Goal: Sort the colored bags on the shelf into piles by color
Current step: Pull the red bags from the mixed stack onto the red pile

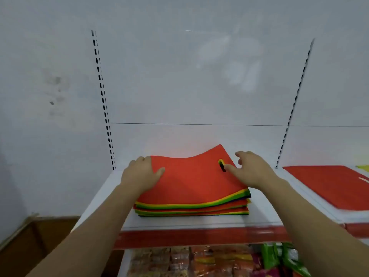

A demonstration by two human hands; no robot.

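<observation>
A stack of flat bags point(191, 206) in red, yellow, green and dark layers lies on the white shelf point(259, 214). The top red bag point(189, 176) has an oval handle hole near its right edge. My left hand point(139, 172) holds the top bag's left edge, thumb on top and fingers hidden past the edge. My right hand point(251, 168) hovers at the right edge, its thumb at the handle hole and its fingers spread and raised. A separate red bag point(329, 184) lies flat on the adjoining shelf to the right.
A white back panel with two slotted uprights point(103, 100) rises behind the shelf. A yellow-green corner point(364, 167) shows at the far right. Packaged snacks point(199, 262) fill the lower shelf under the red front strip. A brown floor and box edge sit at lower left.
</observation>
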